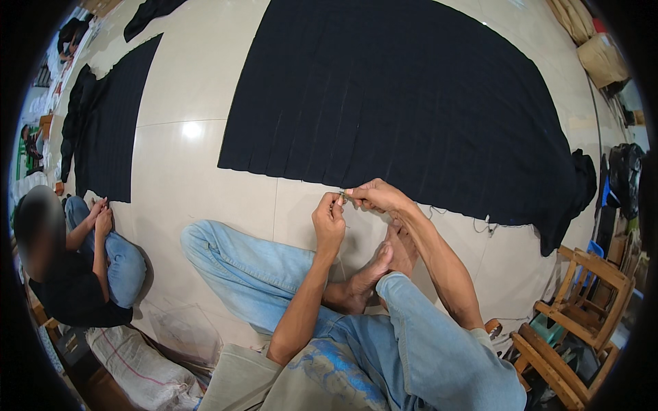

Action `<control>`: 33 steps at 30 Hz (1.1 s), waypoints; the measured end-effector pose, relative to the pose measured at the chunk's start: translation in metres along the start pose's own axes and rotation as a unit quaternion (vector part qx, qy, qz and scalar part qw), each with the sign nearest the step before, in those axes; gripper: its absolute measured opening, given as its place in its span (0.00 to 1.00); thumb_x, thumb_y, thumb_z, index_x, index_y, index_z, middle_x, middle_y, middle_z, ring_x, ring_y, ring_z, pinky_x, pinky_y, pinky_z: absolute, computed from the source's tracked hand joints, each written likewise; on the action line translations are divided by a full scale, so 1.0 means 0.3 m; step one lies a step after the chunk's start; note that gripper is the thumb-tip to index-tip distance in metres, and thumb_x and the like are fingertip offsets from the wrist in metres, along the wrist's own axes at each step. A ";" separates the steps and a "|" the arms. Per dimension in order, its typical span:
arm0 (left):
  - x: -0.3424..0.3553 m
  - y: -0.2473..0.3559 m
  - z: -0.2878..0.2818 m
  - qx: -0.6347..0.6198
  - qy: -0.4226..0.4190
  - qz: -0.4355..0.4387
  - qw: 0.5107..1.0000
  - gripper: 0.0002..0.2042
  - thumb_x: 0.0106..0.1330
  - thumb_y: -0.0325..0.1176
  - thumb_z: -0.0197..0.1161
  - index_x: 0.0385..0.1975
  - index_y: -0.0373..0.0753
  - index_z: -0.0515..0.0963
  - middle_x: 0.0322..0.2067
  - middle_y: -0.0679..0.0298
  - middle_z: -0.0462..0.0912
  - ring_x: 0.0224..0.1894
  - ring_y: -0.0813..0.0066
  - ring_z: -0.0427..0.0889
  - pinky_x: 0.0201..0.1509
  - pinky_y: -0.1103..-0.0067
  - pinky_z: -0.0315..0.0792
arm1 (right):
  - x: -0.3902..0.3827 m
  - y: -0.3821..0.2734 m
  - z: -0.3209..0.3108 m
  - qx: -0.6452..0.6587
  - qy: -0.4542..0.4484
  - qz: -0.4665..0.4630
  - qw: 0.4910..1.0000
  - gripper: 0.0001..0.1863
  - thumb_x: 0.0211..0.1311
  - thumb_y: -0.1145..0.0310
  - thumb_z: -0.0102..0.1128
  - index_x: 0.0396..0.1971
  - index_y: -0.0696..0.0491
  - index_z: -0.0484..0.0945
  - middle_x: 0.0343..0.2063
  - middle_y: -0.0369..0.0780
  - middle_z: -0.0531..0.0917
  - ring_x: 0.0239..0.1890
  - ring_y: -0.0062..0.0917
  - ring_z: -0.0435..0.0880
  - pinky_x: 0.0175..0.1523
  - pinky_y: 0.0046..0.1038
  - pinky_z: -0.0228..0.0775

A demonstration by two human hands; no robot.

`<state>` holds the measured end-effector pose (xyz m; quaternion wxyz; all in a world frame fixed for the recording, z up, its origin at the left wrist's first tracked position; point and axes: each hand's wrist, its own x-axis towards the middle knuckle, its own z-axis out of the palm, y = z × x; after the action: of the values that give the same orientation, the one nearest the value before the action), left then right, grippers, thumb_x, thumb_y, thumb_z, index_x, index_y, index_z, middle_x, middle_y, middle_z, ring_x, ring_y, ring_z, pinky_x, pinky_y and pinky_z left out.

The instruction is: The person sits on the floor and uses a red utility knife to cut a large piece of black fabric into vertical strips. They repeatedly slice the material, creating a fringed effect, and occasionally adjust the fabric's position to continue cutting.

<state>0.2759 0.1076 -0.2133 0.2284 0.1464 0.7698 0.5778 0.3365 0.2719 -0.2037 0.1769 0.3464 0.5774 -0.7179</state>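
Right now I see both hands meeting just below the near edge of the large black pleated cloth [404, 103] spread on the floor. My left hand [330, 222] is curled nearly closed, thumb and forefinger pinched together; what it grips is too small to tell. My right hand [375, 197] is likewise pinched shut on a tiny pale item [343, 196] at the cloth's hem, fingertips of both hands almost touching. Beneath them lie my two bare feet [373, 274], crossed on the glossy cream tiled floor [185, 171]. I count two black cloths: the big one and a narrower strip [110, 116] toward the floor's left edge. One other person [82, 267] sits at left, hands clasped. Two wooden chairs [582, 301] stand at right.
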 end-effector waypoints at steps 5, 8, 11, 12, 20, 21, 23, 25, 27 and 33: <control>-0.014 -0.003 -0.003 -0.006 -0.002 -0.002 1.000 0.04 0.71 0.24 0.56 0.33 0.33 0.76 0.23 0.63 0.78 0.22 0.80 0.73 0.25 0.80 0.67 | -0.047 -0.036 -0.031 -0.036 -0.009 -0.009 0.999 0.19 0.67 0.53 0.64 0.36 0.56 0.88 0.25 0.35 0.83 0.25 0.19 0.73 0.30 0.25 0.64; -0.026 0.016 0.026 -0.081 -0.002 -0.008 0.997 0.06 0.74 0.29 0.56 0.36 0.33 0.76 0.32 0.60 0.82 0.27 0.82 0.77 0.26 0.83 0.71 | -0.129 -0.060 -0.077 -0.008 0.056 0.008 0.998 0.19 0.68 0.52 0.64 0.40 0.55 0.87 0.27 0.35 0.84 0.27 0.19 0.75 0.30 0.24 0.66; -0.020 0.065 0.083 -0.293 -0.003 -0.087 0.952 0.06 0.75 0.29 0.57 0.38 0.33 0.73 0.36 0.58 0.82 0.29 0.82 0.78 0.27 0.83 0.72 | -0.244 0.008 -0.106 0.187 0.133 -0.007 0.973 0.20 0.68 0.53 0.64 0.47 0.55 0.85 0.30 0.37 0.85 0.29 0.22 0.78 0.34 0.24 0.71; -0.010 0.085 0.089 -0.358 -0.005 -0.138 0.924 0.06 0.75 0.29 0.57 0.38 0.33 0.72 0.36 0.58 0.81 0.29 0.82 0.78 0.26 0.83 0.70 | -0.277 0.017 -0.104 0.225 0.163 -0.002 0.961 0.20 0.69 0.54 0.63 0.47 0.56 0.84 0.31 0.38 0.85 0.30 0.22 0.79 0.34 0.25 0.72; -0.023 0.055 0.178 -0.081 0.045 -0.187 0.978 0.14 0.70 0.34 0.67 0.43 0.30 0.73 0.25 0.64 0.78 0.22 0.80 0.72 0.26 0.80 0.65 | -0.311 0.267 -0.155 0.339 0.122 -0.079 0.929 0.20 0.72 0.58 0.60 0.47 0.61 0.79 0.35 0.42 0.85 0.36 0.28 0.85 0.39 0.29 0.79; -0.021 0.075 0.175 -0.014 0.026 -0.162 0.986 0.14 0.68 0.34 0.68 0.41 0.29 0.75 0.22 0.66 0.77 0.21 0.80 0.71 0.26 0.79 0.65 | -0.314 0.277 -0.153 0.347 0.123 -0.076 0.927 0.19 0.72 0.58 0.60 0.46 0.61 0.80 0.34 0.42 0.85 0.35 0.27 0.85 0.39 0.29 0.79; -0.002 0.110 0.167 0.070 0.007 -0.126 0.990 0.14 0.67 0.35 0.70 0.38 0.29 0.77 0.18 0.68 0.75 0.20 0.80 0.69 0.26 0.78 0.65 | -0.320 0.247 -0.135 0.358 0.111 -0.079 0.924 0.18 0.72 0.58 0.60 0.42 0.60 0.81 0.33 0.41 0.85 0.34 0.26 0.84 0.37 0.28 0.78; 0.013 0.117 0.163 0.102 0.003 -0.110 0.989 0.13 0.66 0.34 0.71 0.34 0.28 0.80 0.15 0.68 0.74 0.20 0.81 0.69 0.26 0.78 0.65 | -0.325 0.208 -0.105 0.348 0.106 -0.077 0.928 0.18 0.71 0.56 0.60 0.40 0.59 0.82 0.31 0.40 0.85 0.32 0.25 0.83 0.36 0.28 0.76; 0.016 0.093 0.166 0.040 0.016 -0.106 0.993 0.12 0.67 0.34 0.69 0.34 0.27 0.82 0.18 0.66 0.78 0.21 0.82 0.70 0.28 0.79 0.65 | -0.328 0.172 -0.072 0.328 0.104 -0.075 0.936 0.19 0.70 0.55 0.61 0.38 0.59 0.82 0.29 0.40 0.84 0.30 0.25 0.82 0.34 0.28 0.74; -0.052 0.095 0.125 -0.012 0.000 -0.092 0.996 0.14 0.72 0.35 0.61 0.39 0.26 0.84 0.26 0.63 0.84 0.29 0.82 0.74 0.33 0.81 0.68 | -0.312 0.133 -0.047 0.183 0.110 -0.072 0.974 0.21 0.68 0.52 0.61 0.33 0.57 0.85 0.24 0.38 0.83 0.25 0.23 0.77 0.29 0.28 0.67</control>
<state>0.3078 0.1391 -0.1918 0.2819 0.0722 0.7732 0.5635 0.4321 0.2607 -0.1676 -0.0069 0.4075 0.4754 -0.7797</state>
